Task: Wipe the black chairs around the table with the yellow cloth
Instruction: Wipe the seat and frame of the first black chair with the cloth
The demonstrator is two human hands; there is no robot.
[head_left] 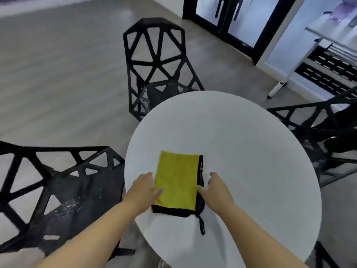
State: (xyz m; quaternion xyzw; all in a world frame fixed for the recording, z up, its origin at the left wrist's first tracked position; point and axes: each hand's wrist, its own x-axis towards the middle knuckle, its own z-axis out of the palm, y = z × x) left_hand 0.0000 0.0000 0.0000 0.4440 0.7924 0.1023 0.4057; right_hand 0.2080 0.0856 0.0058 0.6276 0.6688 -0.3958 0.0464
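The left hand [146, 190] and right hand [214, 188] lie apart on the tabletop [241, 142] with the cloth [177, 182] between them. Both have loose, nearly straight fingers and grip nothing. The left thumb rests on the cloth's left edge and the right thumb touches its black right border, so neither hand is nearer than the other. The cloth is folded flat, yellow side up, close to the near rim. Its long axis runs straight away from the person, and a black loop [201, 225] trails from its near right corner. A small tag [201, 167] sits on the right border, too blurred to read, and no other writing shows. The pickup probably turns on closing in from both sides, or on one hand pinching its own edge. Three black lattice chairs ring the tabletop. The left chair [58, 190] is nearest the left arm and has pale specks on its seat, the far chair [154, 60] stands across, and the right chair [318, 128] is partly cut off. None is wiped yet, by the look of it.
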